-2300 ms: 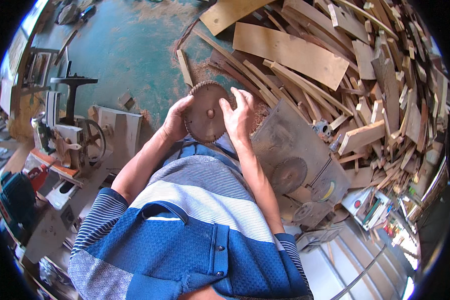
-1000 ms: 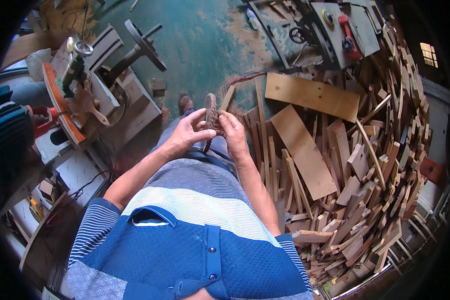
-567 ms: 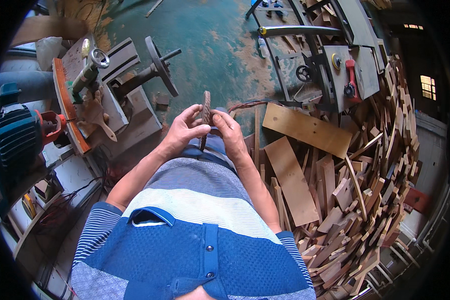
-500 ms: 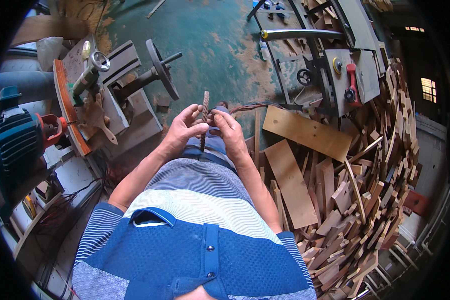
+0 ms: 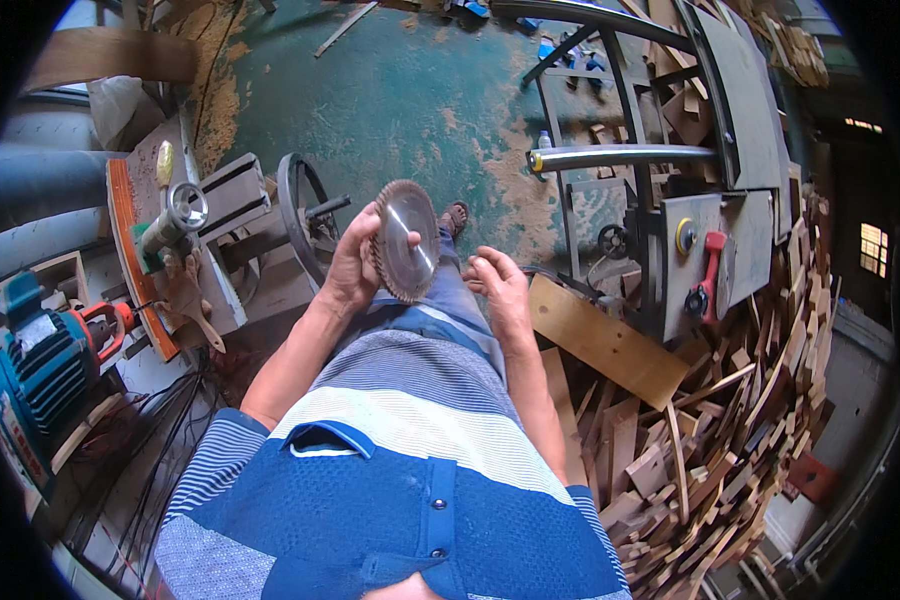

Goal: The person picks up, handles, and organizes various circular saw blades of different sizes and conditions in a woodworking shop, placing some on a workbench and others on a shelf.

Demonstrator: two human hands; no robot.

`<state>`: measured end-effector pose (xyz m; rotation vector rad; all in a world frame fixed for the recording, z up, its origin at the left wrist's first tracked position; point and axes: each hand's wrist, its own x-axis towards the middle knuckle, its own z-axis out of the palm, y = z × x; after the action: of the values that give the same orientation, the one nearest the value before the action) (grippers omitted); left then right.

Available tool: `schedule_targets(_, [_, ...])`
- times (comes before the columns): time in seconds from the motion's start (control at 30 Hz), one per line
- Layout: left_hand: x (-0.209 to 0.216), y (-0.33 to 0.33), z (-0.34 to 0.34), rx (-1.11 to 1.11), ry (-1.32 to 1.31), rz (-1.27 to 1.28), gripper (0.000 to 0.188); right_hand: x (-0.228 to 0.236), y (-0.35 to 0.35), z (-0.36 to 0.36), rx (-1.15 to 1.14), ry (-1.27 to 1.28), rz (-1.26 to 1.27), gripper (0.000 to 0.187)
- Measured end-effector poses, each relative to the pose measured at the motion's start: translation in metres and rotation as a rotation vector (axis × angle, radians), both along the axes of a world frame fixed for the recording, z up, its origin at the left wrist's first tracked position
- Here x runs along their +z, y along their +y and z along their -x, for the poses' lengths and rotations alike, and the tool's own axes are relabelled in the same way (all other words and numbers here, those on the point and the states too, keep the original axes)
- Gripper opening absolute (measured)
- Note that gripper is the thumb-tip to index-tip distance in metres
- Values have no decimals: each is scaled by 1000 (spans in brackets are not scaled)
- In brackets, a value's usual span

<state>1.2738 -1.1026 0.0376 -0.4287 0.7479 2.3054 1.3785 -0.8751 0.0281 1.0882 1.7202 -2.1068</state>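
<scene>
A round, toothed circular saw blade (image 5: 406, 240) with a shiny face and a centre hole is held up in front of my waist. My left hand (image 5: 353, 262) grips its left side, the thumb and fingers at the toothed rim. A fingertip shows through the centre hole. To the right, apart from the blade, my right hand (image 5: 502, 285) has its fingers curled and pressed together. Whether anything small is inside them is hidden.
At left stand a machine with a handwheel (image 5: 305, 215), a brush (image 5: 192, 303) lying on it, and a blue-green motor (image 5: 45, 350). At right are a metal frame with a panel holding a red tool (image 5: 708, 280), a wide board (image 5: 605, 335) and piled wood offcuts (image 5: 710, 470).
The blade has turned from edge-on to showing its flat face. My right hand has moved off it to the right and down. The view has shifted slightly.
</scene>
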Motion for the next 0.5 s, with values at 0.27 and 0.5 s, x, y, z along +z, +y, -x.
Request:
schedule_targets(0.27, [14, 36, 93, 446, -175, -86, 56, 26, 115, 73, 79, 6, -63, 45])
schedule_targets(0.5, [19, 40, 137, 561, -133, -143, 63, 20, 150, 141, 179, 10, 34, 44])
